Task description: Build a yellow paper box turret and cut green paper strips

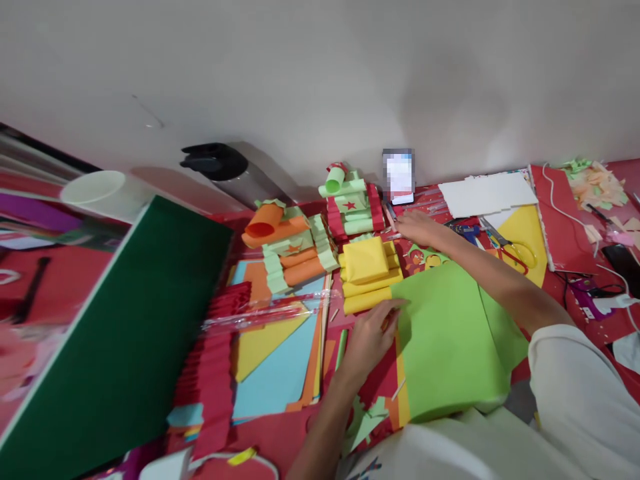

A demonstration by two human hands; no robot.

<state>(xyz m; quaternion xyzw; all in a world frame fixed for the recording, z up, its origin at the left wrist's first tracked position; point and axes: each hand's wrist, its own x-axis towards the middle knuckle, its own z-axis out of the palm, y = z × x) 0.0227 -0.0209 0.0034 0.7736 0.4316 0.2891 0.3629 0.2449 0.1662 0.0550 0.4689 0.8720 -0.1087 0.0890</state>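
Observation:
My left hand [371, 340] has its fingers curled at the left edge of a large light-green paper sheet [445, 333], a fingertip on its corner. My right hand [417, 228] reaches forward past the sheet, fingers drawn together low among thin sticks; what they hold, if anything, is too small to make out. Between my hands sits a bundle of yellow paper rolls [370, 267] topped by a yellow wrapped block. Behind it stand a red and green paper roll model [350, 203] and an orange and green one [290, 247].
A lit phone [400, 177] leans on the wall. Scissors [507, 243] and a blue glue gun [467, 232] lie right, near a white board [487, 197]. A dark-green board [125, 340], bottle [220, 167], pale cup [100, 193] and coloured sheets [275, 380] are left.

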